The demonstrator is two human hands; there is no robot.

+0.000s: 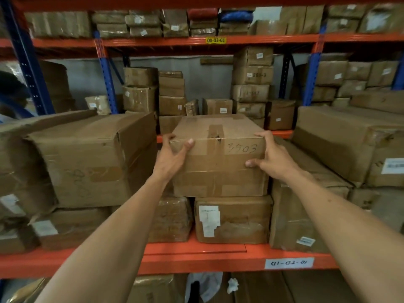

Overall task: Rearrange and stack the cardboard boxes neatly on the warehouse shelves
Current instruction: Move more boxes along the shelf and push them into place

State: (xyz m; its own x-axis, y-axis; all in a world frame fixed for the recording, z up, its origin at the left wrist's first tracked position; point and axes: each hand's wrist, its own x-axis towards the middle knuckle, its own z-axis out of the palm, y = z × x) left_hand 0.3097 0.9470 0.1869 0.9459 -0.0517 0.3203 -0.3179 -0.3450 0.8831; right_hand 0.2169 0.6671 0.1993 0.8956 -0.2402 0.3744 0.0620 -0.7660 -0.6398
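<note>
A taped cardboard box marked "3503" (pixel 218 158) sits at the middle of the orange shelf (pixel 196 256), on top of a lower box with torn white labels (pixel 234 219). My left hand (pixel 172 156) clasps its upper left corner, thumb on the front face. My right hand (pixel 269 154) clasps the upper right corner, fingers over the top edge. A big dented box (pixel 91 162) stands close on the left. On the right lies a long slanted box (pixel 306 204), with a large box (pixel 349 143) above it.
Behind, a second rack holds several stacked boxes (pixel 251 84) between blue uprights (pixel 105 73). A top shelf (pixel 216 40) carries more parcels. A shelf label reads 01-02-01 (pixel 288 263). Part of a person (pixel 11 95) shows at far left.
</note>
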